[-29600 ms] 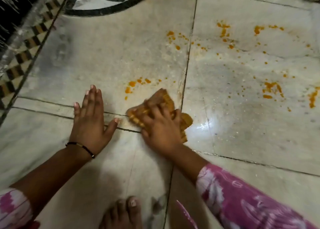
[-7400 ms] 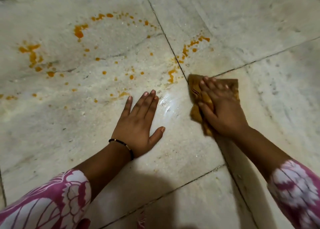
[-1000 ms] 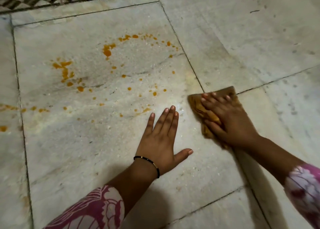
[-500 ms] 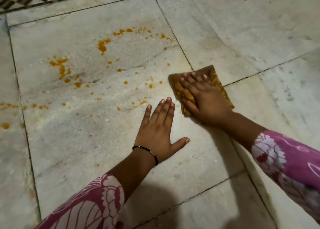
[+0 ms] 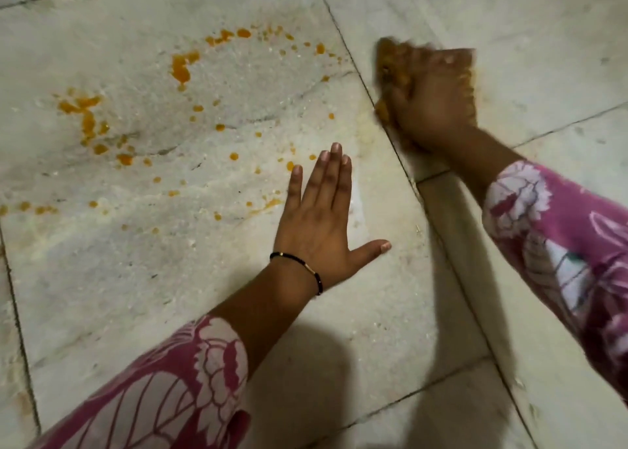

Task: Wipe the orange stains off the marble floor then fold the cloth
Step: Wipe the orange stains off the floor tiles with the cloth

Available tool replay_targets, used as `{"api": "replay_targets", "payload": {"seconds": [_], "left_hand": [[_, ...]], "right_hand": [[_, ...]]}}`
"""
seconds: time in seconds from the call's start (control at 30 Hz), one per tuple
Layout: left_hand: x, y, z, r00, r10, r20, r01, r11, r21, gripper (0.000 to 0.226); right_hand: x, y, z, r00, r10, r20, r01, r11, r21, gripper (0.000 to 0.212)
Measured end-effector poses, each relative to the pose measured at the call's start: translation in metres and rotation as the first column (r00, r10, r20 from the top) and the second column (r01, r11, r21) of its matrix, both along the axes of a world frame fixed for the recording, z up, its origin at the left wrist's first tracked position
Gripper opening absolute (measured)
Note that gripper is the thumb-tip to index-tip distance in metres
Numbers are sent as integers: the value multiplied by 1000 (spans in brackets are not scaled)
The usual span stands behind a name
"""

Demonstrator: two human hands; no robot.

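Pressing down on a brownish-orange cloth (image 5: 390, 64), the right hand (image 5: 431, 105) sits at about one o'clock in the view, smeared by motion blur so that its fingers cannot be told apart; it covers most of the cloth, and whether the fingers lie flat on it or curl round it cannot be told. Only the cloth's edges show, peeking out at the hand's ten o'clock side and along its far and right rims, where a faint yellowish smear marks the stone. The cloth lies just past a dark grout line (image 5: 384, 122) running from twelve o'clock down toward five. The right forearm slants in from four o'clock, its pink floral sleeve (image 5: 557, 241) cut off by the frame's right edge. Near the centre, the left hand (image 5: 319, 224) rests palm-down on the marble floor (image 5: 136, 278), fingers straight and together, pointing to twelve o'clock, thumb splayed toward three; it holds nothing. A thin black bracelet (image 5: 299, 265) circles its wrist, and its matching sleeve (image 5: 163, 391) leaves the frame at seven o'clock. Orange stains (image 5: 180, 71) scatter over the large tile from nine to twelve o'clock of the left hand, some blotches, many small dots, the nearest just beside its fingertips. The cloth lies at two o'clock of these stains, apart from the big blotches.
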State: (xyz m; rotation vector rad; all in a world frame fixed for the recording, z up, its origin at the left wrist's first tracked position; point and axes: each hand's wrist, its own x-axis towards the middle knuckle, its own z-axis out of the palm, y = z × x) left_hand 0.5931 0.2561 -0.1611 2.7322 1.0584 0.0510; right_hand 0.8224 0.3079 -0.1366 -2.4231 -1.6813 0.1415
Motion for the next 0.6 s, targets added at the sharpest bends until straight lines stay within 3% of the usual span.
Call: {"api": "replay_targets", "payload": {"seconds": [0.1, 0.2, 0.3, 0.4, 0.47, 0.6], "left_hand": [[-1, -4, 2, 1000, 24, 18, -24, 1000, -18, 110], [1, -3, 5, 999, 32, -7, -33, 998, -57, 109], [3, -1, 8, 998, 24, -50, -28, 996, -86, 108], [5, 0, 10, 998, 22, -65, -29, 994, -107, 109], [5, 0, 9, 998, 26, -64, -32, 994, -101, 110], [6, 1, 11, 997, 52, -65, -59, 993, -106, 114]], "right_hand": [[-35, -52, -4, 975, 221, 1, -220, 974, -43, 57], [-31, -128, -3, 967, 253, 16, -249, 959, -137, 61], [8, -129, -1, 997, 65, 37, -57, 982, -181, 64], [31, -66, -3, 971, -232, 65, 239, 961, -137, 68], [25, -17, -9, 952, -298, 66, 304, 943, -138, 69], [-41, -4, -12, 992, 107, 64, -97, 985, -145, 64]]}}
